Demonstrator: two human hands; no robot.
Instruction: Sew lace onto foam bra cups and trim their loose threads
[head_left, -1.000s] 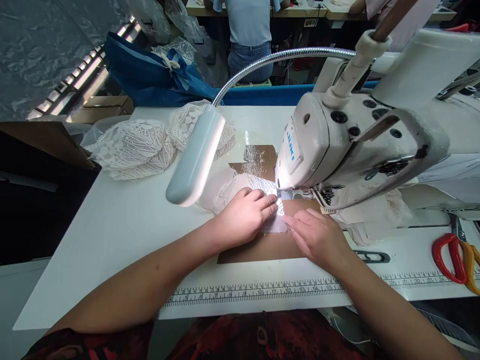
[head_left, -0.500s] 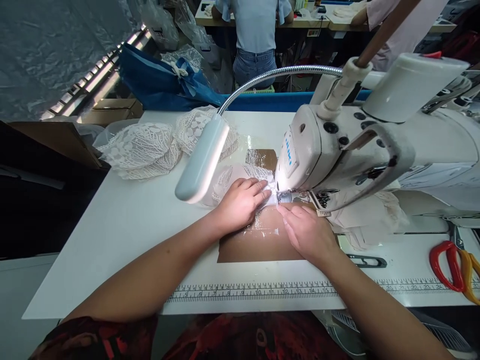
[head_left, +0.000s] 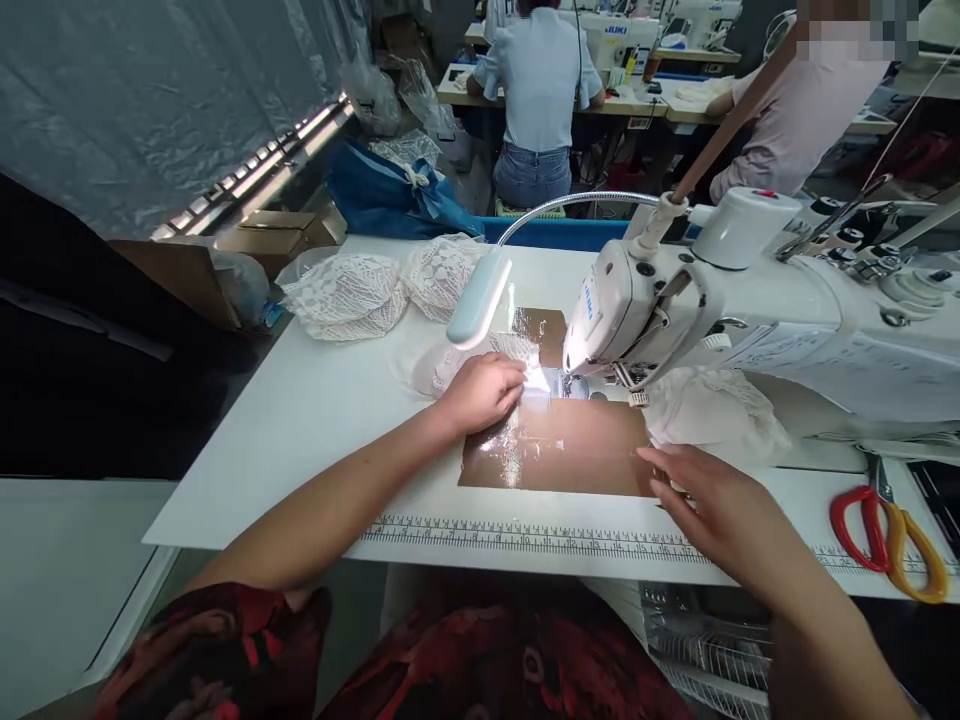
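Note:
My left hand [head_left: 486, 390] rests on the table beside the sewing machine's needle area, its fingers curled over the edge of a white lace piece [head_left: 448, 368]. The lace spreads out to the left and behind that hand. My right hand [head_left: 709, 495] is over the front of the table, right of the brown taped sheet [head_left: 562, 450]. Its thumb and fingers are apart, above a small dark tool mostly hidden by the hand. The white sewing machine [head_left: 622, 300] stands behind and between the hands.
A lamp head [head_left: 480, 300] hangs over the lace. Lace bundles [head_left: 349, 295] lie at the back left, pale fabric [head_left: 712, 415] under the machine arm. Scissors [head_left: 889, 535] lie at the right; a ruler strip [head_left: 525, 535] runs along the front edge. Two people sit beyond.
My right hand has left the needle area and moved right and toward me, over the small tool. My left hand stays at the lace. The view has tilted upward.

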